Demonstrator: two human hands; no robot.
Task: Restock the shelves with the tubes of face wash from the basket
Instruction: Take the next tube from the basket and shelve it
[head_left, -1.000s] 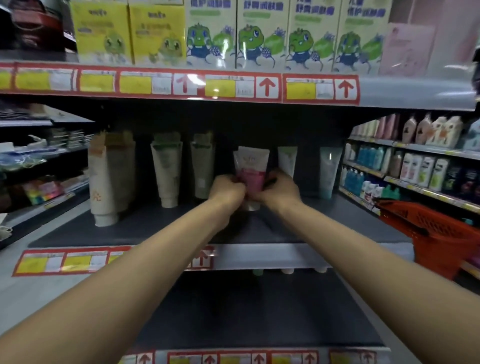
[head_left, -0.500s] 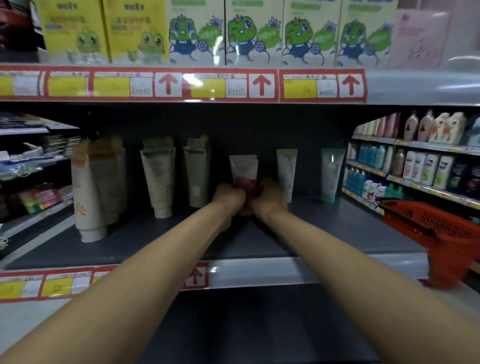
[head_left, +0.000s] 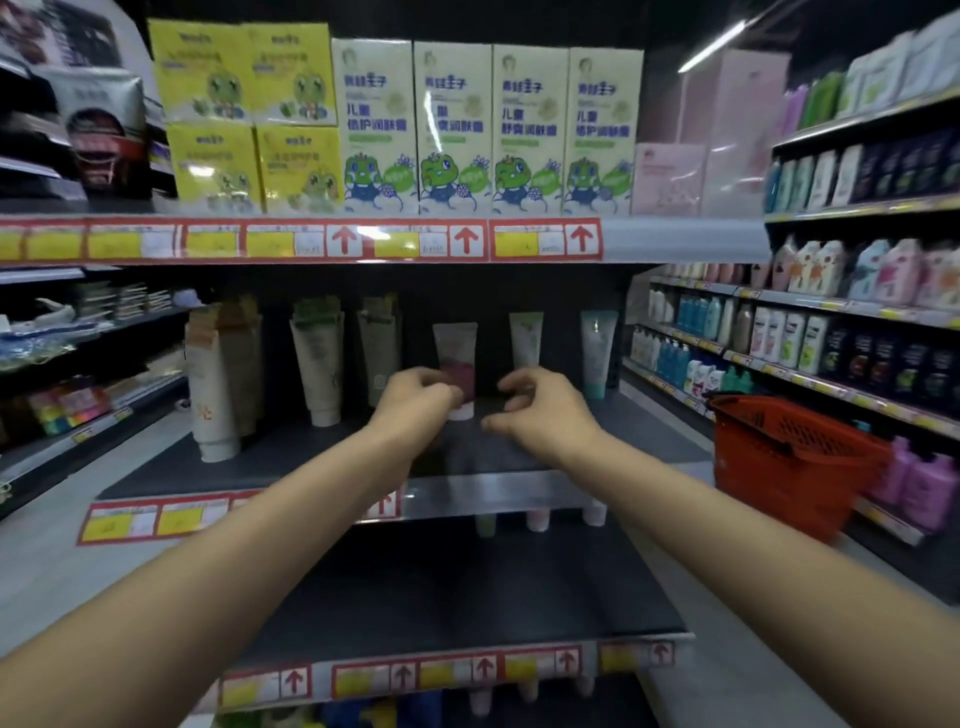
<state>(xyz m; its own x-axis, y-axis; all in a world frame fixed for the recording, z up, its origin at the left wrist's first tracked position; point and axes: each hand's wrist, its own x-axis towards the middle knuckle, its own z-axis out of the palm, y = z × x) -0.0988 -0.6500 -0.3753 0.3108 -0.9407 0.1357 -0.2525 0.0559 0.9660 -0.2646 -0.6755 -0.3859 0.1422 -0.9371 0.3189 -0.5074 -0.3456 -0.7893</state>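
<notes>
One pink tube (head_left: 456, 353), one basket (head_left: 779, 467)

Our right hand (head_left: 540, 410) has let go of the pink tube (head_left: 457, 358) and moved aside; our left hand (head_left: 415, 400) has drawn back, fingers blurred against the tube.

Pink tube (head_left: 456, 347), lower part behind left hand (head_left: 415, 402); price labels (head_left: 396, 244) illegible.

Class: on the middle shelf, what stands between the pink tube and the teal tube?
One pale tube, upright, apart from the pink tube and teal tube; the head view shows it.
</notes>
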